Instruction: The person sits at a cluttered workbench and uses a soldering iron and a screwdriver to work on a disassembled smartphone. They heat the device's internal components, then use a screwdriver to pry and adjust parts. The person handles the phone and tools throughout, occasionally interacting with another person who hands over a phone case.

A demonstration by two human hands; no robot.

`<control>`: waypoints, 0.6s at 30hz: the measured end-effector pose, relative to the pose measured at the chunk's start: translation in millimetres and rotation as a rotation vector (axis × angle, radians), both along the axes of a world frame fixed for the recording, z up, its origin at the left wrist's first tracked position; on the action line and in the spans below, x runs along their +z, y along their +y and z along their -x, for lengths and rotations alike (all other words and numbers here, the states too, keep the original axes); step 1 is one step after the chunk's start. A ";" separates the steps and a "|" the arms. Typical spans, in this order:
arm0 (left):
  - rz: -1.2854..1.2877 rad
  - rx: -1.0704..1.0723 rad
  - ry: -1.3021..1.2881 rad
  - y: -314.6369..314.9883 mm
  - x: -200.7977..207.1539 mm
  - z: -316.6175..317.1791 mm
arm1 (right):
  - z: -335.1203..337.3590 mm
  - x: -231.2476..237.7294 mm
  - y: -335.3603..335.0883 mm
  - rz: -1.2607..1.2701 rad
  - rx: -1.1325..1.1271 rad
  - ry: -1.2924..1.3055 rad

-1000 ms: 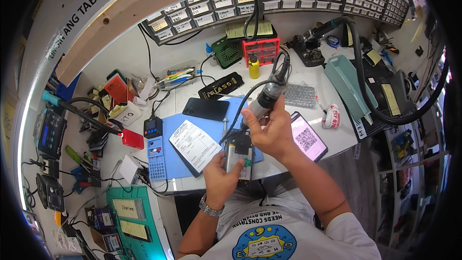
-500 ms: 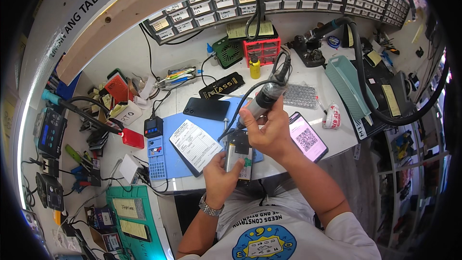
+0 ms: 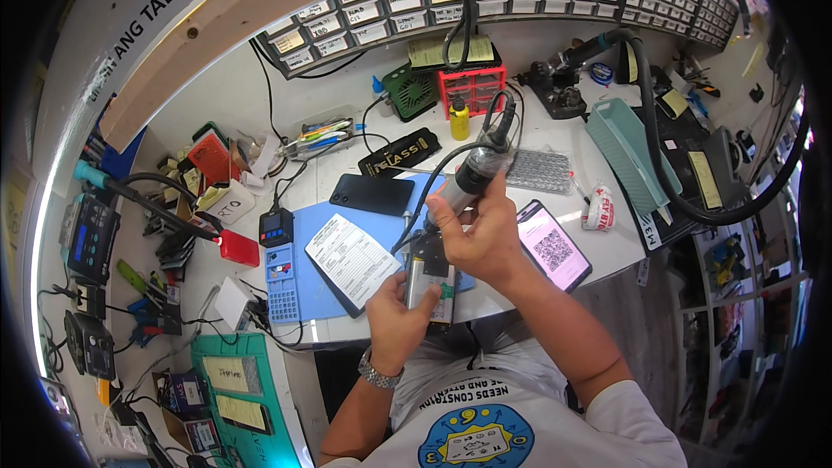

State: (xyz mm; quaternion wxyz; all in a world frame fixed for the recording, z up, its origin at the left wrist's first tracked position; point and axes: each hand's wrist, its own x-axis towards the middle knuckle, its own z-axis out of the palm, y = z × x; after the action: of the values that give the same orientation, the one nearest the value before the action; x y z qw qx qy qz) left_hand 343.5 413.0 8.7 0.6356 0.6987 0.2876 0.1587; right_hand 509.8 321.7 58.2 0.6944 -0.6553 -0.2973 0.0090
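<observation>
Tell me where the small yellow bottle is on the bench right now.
In the head view, the yellow bottle stands upright toward the back of the bench, just in front of the red drawer box and right of the green fan.

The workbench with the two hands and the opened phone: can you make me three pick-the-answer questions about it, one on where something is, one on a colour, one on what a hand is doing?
1. Where does the black phone lying face down sit?
A. on the blue work mat
B. on the floor
C. in the red drawer box

2. What colour is the small squeeze bottle near the red drawer box?
A. purple
B. yellow
C. white

3. What is the right hand doing?
A. lying flat and open
B. gripping the grey corded hand tool
C. holding a cup

Answers: 1 A, it lies at the top edge of the blue work mat. 2 B, its body is yellow. 3 B, its fingers wrap the grey corded hand tool over the opened phone that the left hand holds.
</observation>
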 end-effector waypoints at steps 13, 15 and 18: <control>-0.028 -0.021 -0.010 0.7 -2.4 -1.3 | -8.2 -0.1 0.4 0.007 -0.037 -0.011; -0.029 -0.017 -0.018 0.7 -3.9 -1.2 | -8.1 -1.2 0.1 0.013 -0.027 0.008; -0.034 -0.016 -0.012 0.7 -3.5 -1.4 | -7.7 -2.3 1.0 0.018 -0.028 -0.015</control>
State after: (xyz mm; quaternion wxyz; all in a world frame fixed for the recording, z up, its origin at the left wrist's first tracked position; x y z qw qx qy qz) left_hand 344.8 413.7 5.2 0.6266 0.7107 0.2753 0.1628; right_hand 517.4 322.7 55.9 0.6862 -0.6657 -0.2931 -0.0029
